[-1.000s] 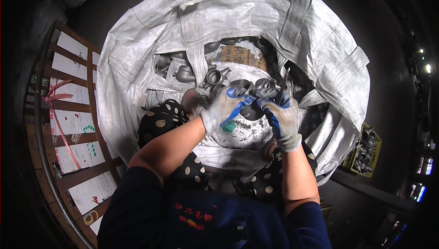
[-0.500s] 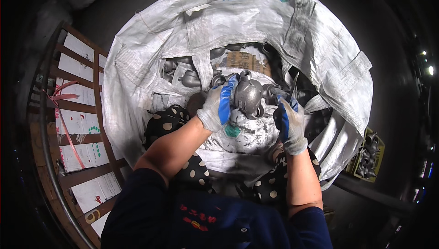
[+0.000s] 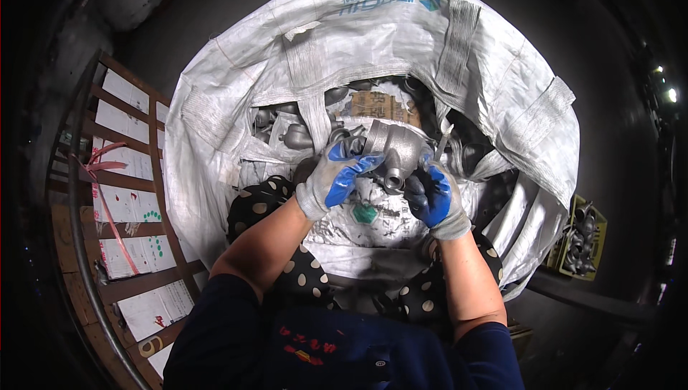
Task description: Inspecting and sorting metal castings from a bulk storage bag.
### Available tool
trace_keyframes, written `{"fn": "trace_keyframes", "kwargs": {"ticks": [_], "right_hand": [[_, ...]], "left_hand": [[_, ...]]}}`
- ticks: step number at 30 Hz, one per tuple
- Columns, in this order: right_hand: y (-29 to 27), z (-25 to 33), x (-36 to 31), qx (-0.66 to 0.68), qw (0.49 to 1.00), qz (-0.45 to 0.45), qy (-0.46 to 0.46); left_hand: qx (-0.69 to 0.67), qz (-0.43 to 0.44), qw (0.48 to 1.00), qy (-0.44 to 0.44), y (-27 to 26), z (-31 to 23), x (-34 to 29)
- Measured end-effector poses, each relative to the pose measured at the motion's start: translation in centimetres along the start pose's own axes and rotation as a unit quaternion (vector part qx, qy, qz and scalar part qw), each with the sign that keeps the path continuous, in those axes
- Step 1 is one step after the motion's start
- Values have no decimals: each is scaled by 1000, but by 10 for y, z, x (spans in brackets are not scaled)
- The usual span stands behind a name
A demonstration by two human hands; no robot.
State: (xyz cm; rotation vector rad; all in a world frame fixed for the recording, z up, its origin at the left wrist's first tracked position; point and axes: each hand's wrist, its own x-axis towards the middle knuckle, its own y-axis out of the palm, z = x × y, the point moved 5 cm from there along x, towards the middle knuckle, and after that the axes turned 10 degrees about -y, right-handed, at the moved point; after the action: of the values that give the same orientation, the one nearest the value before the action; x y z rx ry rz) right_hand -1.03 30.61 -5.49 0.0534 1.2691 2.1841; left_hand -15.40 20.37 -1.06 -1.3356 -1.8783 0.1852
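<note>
at the far left stands a brown slatted rack lined with white cardboard sheets, a pink ribbon knotted on one slat. next comes a large white woven bulk bag, its upper part folded outward around a roughly round opening. inside, toward the left, several grey metal castings lie loose. the left hand, in a white glove with blue coating, is part closed, fingers and thumb gripping the left side of a grey metal pipe fitting. this fitting is held up over the middle of the opening, its ridged collar toward the upper left and a small round outlet facing the wearer. the right hand, gloved alike, is curled closed around a narrow blade-like tool that sticks up just beside the fitting's right side; whether its fingertips touch the fitting i cannot tell. farther right, outside the bag, a yellow crate holds more grey castings.
</note>
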Motion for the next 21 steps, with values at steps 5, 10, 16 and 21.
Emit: {"fn": "trace_keyframes", "kwargs": {"ticks": [5,10,16,21], "right_hand": [[15,14,-1,-29,996,47,-70],[31,9,4,-132,985,89,-69],[3,12,5,-303,948,37,-88],[16,10,-7,-341,936,58,-66]], "left_hand": [[-431,-56,821,-369,19,41,-28],[-608,-44,683,-402,-11,-8,-8],[-509,-188,700,-464,-111,-19,-64],[-308,-347,839,-283,-268,-93,-102]]}}
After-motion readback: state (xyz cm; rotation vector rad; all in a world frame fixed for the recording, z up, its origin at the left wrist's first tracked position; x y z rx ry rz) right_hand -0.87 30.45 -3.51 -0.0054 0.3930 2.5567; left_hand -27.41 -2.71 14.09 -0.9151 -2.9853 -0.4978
